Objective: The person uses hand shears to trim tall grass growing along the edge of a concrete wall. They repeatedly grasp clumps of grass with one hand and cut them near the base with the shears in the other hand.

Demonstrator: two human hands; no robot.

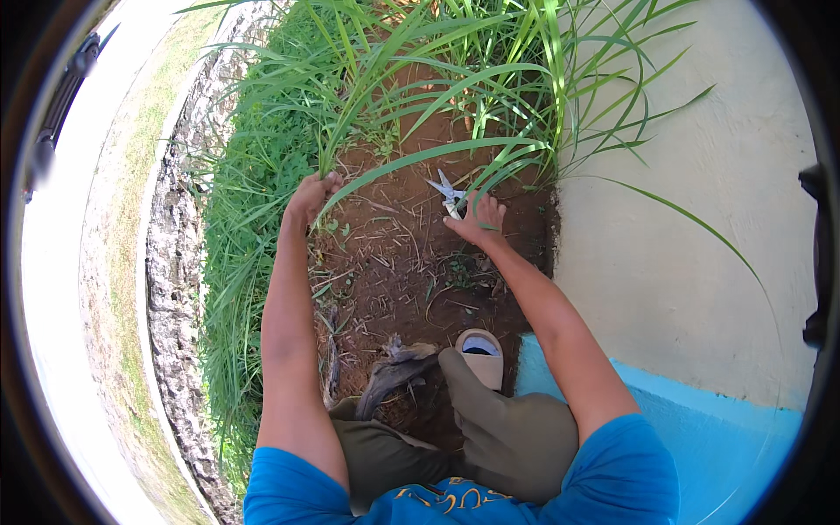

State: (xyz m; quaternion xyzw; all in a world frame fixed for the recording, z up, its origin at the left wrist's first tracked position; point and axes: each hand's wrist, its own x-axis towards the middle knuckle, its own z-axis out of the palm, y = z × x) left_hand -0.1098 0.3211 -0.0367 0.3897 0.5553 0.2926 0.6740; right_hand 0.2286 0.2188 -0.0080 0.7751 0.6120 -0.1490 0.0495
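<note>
My left hand (317, 191) grips the lower part of a bunch of long green grass blades (335, 134) at the edge of the weeds. My right hand (482, 218) is around the handles of pruning shears (450, 191), just above the bare brown soil. The shears' blades are apart and point up and left, with no stem between them. A large clump of tall grass (525, 98) grows beyond my right hand, against the wall, and some of its blades hang over the shears and my fingers.
A cream wall (669, 262) with a light blue base (709, 426) runs along the right. Low green weeds (243, 262) and a rough stone edging (174, 262) line the left. A piece of dry wood (394, 374) lies by my feet, beside a beige slipper (484, 367). Dry stalks litter the soil.
</note>
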